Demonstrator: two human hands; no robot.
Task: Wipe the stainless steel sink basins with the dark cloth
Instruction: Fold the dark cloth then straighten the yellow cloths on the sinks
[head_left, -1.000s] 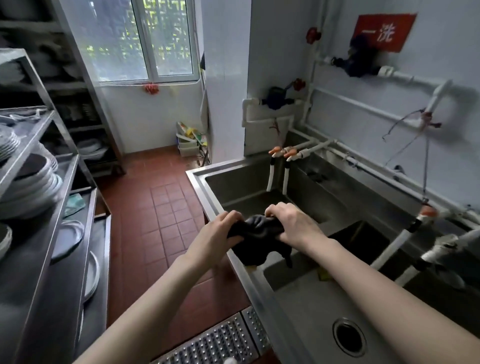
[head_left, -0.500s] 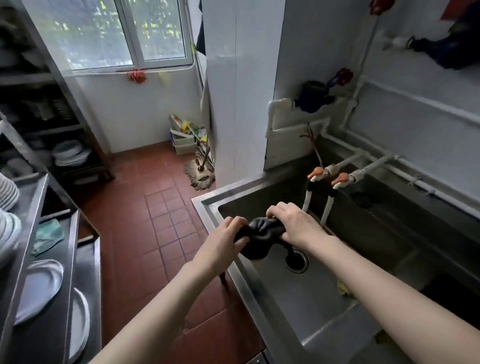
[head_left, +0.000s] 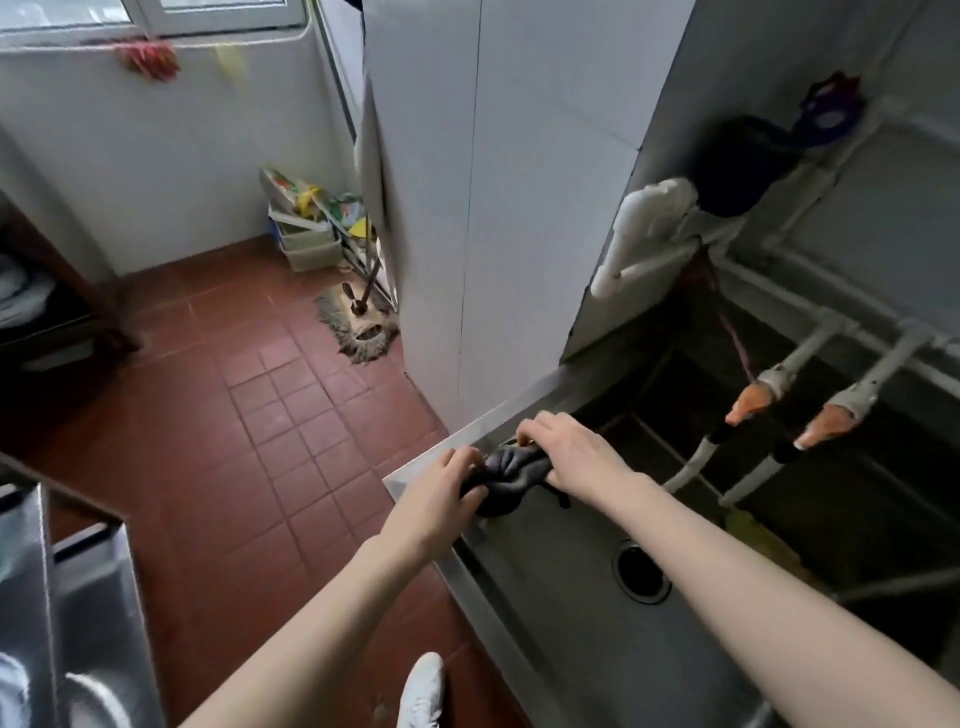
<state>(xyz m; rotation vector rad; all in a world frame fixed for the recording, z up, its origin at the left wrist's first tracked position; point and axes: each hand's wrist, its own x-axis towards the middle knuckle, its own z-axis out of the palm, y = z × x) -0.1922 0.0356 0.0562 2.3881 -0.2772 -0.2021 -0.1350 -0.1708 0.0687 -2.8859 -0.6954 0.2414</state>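
Left hand (head_left: 441, 493): fingers and thumb curled tight round the left end of the dark cloth (head_left: 506, 475), above the near-left corner of the sink.
Right hand (head_left: 576, 457): knuckles up, fingers clamped over the cloth's right end, just inside the sink rim.
Dark cloth: bunched and twisted into a thick, wrinkled roll between the two hands, a short tail hanging below the right hand; contact with the rim impossible to tell.
Forearms: bare, reaching in from the lower edge, the right one crossing over the basin.
Sink basin (head_left: 550, 613): stainless steel, dull grey floor, bright rim running along the left side.
Drain (head_left: 640, 571): round dark opening in the basin floor, just beside the right forearm.
Taps (head_left: 748, 402): two orange handles on white pipes over the far part of the basin, a pale hose hanging from each.
Wall pipe (head_left: 639, 228): white bend fixed above the sink's back corner, a dark fitting just beside it.
Pillar (head_left: 493, 182): white tiles, standing at the sink's far-left end.
Floor (head_left: 249, 415): red-brown square tiles.
Mop (head_left: 361, 325): grey head flat on the floor at the pillar's foot.
Bins (head_left: 306, 244): pale stacked crates with colourful packets, near the mop against the wall.
Shoe (head_left: 423, 691): white, at the lower edge between the forearms.
Steel shelf (head_left: 88, 597): lower left, well apart from the sink.
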